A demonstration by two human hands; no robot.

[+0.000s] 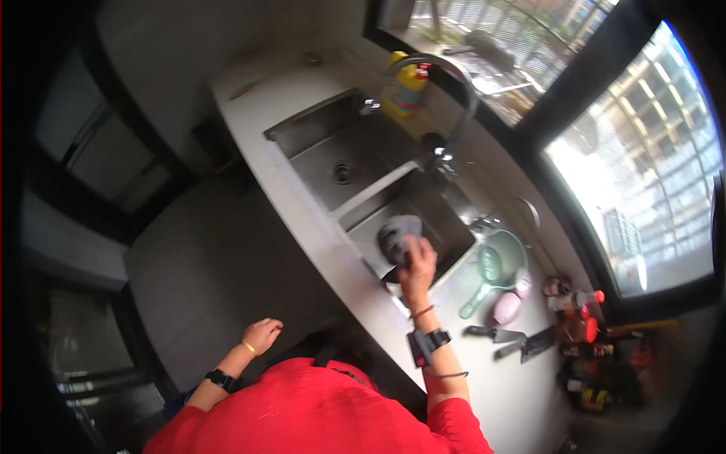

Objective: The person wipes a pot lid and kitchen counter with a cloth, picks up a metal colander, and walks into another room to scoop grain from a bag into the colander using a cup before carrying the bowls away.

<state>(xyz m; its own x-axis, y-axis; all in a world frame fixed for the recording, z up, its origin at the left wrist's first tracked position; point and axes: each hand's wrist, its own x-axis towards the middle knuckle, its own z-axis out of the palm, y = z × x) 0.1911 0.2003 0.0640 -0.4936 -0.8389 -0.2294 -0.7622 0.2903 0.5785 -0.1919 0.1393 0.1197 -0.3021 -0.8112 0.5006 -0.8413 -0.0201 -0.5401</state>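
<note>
You stand in a kitchen: a pale countertop (503,390) holds a two-basin metal sink (376,189) under a curved faucet (473,94), knives (507,336) lie farther along it, and small bottles (572,301) cluster near the window (635,174).

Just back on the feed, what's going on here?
The person's right hand is holding a blurred grey item, perhaps a cloth, at the sink basin nearer the knives. The left hand is away from the counter, apparently holding nothing. The knives lie on the counter.
</note>
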